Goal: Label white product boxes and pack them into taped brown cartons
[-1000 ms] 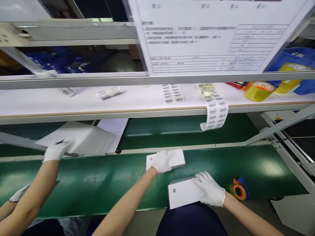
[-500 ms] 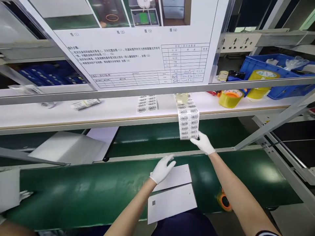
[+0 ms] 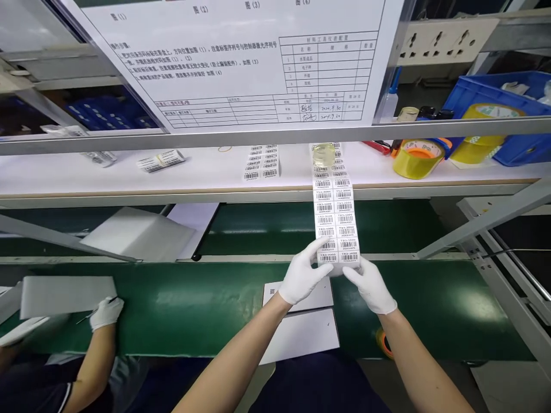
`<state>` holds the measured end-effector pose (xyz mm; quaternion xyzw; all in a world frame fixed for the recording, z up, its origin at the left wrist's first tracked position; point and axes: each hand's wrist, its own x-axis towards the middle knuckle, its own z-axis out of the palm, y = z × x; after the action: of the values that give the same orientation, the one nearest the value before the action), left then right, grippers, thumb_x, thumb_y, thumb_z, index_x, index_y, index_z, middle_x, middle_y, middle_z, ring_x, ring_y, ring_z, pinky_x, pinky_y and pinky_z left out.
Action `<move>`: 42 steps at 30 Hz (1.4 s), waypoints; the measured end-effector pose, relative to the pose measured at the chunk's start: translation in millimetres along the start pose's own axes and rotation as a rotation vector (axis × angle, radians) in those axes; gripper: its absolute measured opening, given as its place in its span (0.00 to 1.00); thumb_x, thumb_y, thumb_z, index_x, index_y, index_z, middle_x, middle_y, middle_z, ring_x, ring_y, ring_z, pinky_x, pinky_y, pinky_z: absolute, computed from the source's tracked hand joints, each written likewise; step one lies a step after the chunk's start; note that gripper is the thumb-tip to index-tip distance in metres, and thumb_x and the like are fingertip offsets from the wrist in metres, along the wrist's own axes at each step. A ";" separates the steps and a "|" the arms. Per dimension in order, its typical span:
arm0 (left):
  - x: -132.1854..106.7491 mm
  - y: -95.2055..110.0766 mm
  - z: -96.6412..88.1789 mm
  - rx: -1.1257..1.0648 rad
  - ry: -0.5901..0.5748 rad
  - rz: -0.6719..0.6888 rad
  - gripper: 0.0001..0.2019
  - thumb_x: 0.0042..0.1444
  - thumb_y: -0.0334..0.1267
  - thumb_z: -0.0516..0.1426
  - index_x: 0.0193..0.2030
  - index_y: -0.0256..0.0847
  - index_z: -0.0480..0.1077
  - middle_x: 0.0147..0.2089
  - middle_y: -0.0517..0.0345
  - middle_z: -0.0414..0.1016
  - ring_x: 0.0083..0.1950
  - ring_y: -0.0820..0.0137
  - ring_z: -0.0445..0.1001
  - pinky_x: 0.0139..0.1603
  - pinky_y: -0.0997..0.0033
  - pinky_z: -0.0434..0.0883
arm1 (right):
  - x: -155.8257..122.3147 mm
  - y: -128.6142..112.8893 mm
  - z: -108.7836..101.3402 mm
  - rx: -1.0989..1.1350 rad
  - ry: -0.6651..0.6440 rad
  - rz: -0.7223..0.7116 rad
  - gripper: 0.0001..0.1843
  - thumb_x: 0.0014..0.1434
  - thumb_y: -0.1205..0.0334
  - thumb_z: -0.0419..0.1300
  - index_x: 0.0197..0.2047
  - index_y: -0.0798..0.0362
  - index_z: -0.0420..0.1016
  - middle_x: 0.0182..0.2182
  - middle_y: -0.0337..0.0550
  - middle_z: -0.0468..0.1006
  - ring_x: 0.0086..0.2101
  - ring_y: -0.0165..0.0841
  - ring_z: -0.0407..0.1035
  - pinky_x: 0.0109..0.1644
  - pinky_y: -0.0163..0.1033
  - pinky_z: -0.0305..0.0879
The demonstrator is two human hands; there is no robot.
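A long strip of white barcode labels [image 3: 336, 209] hangs over the front edge of the shelf, its lower end bent back between my gloved hands. My right hand [image 3: 371, 285] is closed on the bottom right corner, thumb in front and fingers partly hidden. At the lower left edge is my left hand [image 3: 303, 275], thumb and index finger apart, the index tip over the labels. Beneath the hands, two flat white boxes [image 3: 301, 338] lie one in front of the other; the farther one bears a small square code. A clear tape roll [image 3: 323, 155] rests on the strip's upper part.
More labels [image 3: 262, 162] and a rolled label bundle [image 3: 160, 161] lie on the shelf [image 3: 206, 178]. Yellow tape [image 3: 418, 159] and a blue bin [image 3: 520, 149] stand at right. At left, a co-worker's gloved hand [image 3: 107, 312] holds a thin tool beside a white box [image 3: 66, 295].
My left hand has moved up from over the boxes to the labels. The strip's end hangs lower, with my right hand at its corner. A co-worker's hand has come into view at left.
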<state>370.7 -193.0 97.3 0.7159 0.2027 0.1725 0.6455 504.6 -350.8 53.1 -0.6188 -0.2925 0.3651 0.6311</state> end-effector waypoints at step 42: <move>-254.8 -215.4 -157.1 0.078 0.025 -0.711 0.51 0.54 0.39 0.68 0.80 0.40 0.46 0.78 0.35 0.54 0.74 0.48 0.63 0.68 0.46 0.69 | -107.2 114.6 210.2 -0.383 -0.123 0.460 0.09 0.68 0.52 0.55 0.40 0.48 0.70 0.31 0.35 0.74 0.34 0.35 0.68 0.43 0.41 0.65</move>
<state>57.5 -171.2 -96.2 0.6227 0.4535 -0.0618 0.6346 260.4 -323.4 -38.8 -0.7532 -0.2458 0.4736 0.3847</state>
